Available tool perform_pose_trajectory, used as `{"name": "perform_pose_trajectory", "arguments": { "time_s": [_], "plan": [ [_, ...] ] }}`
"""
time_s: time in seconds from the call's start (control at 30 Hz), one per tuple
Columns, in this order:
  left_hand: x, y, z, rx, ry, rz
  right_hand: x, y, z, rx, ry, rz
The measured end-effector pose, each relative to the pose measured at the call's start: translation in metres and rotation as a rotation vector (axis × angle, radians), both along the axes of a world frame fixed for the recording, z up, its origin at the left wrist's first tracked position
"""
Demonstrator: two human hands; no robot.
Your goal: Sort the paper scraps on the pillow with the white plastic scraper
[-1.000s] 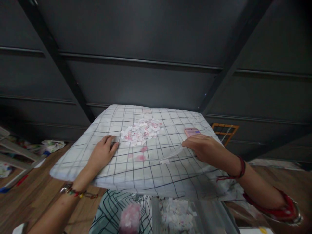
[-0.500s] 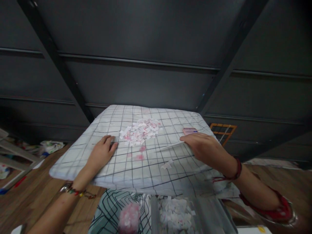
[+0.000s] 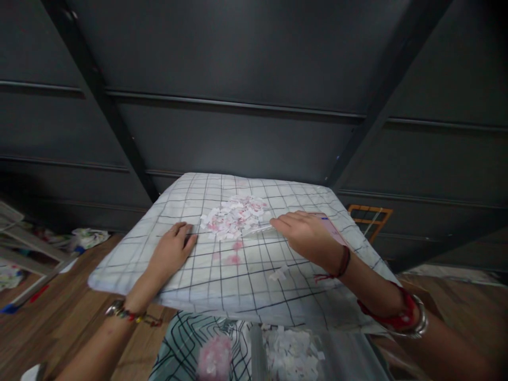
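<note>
My left hand (image 3: pixel 171 250) lies on the white checked cloth (image 3: pixel 159 211), fingers loosely spread, holding nothing. My right hand (image 3: pixel 304 233) is closed on the end of a thin, pale tool (image 3: pixel 257 230) that looks like tweezers. Its tip points left and reaches the near right edge of a heap of small white and pinkish paper pieces (image 3: pixel 234 216). Blur hides the exact shape of the tip. Pink stains (image 3: pixel 234 259) mark the cloth below the heap. A few loose paper pieces (image 3: pixel 280 273) lie nearer to me. Partly behind my right hand is a pink phone (image 3: pixel 327 225).
Below the table's near edge, a grey container (image 3: pixel 260 352) holds many paper pieces (image 3: pixel 296 354). Beside it a pink fuzzy-looking bundle (image 3: pixel 215 357) rests on green patterned fabric (image 3: pixel 174 344). A dark panelled wall (image 3: pixel 238 137) stands behind. An orange frame (image 3: pixel 371 219) is at right.
My right hand has moved left with the thin tool, bringing its tip to the paper heap. More of the phone now shows. My left hand stays resting on the cloth.
</note>
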State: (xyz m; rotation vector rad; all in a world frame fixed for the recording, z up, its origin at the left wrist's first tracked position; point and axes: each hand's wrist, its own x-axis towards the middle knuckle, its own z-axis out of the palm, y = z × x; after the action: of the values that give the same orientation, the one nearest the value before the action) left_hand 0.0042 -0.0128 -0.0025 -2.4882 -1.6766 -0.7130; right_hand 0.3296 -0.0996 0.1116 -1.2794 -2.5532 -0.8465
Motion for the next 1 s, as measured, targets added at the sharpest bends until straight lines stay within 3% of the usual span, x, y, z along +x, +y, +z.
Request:
{"name": "perform_pose_trajectory", "arguments": {
  "time_s": [0.17,0.37,0.6,0.8,1.0],
  "plan": [
    [0.000,0.000,0.000,0.018,-0.015,-0.012,-0.002,0.003,-0.001,0.074,-0.002,0.030],
    [0.001,-0.001,0.000,0.003,-0.017,-0.007,-0.005,0.006,0.001,0.023,-0.028,0.017],
    [0.006,-0.004,0.004,0.068,0.039,-0.036,0.008,-0.013,0.004,0.043,0.000,-0.031],
    [0.015,-0.008,0.018,0.060,0.080,-0.173,0.012,-0.032,0.016,0.032,0.006,-0.112],
    [0.057,-0.016,0.042,-0.039,0.075,-0.498,0.005,-0.018,0.012,0.112,-0.008,-0.063]
  ]
}}
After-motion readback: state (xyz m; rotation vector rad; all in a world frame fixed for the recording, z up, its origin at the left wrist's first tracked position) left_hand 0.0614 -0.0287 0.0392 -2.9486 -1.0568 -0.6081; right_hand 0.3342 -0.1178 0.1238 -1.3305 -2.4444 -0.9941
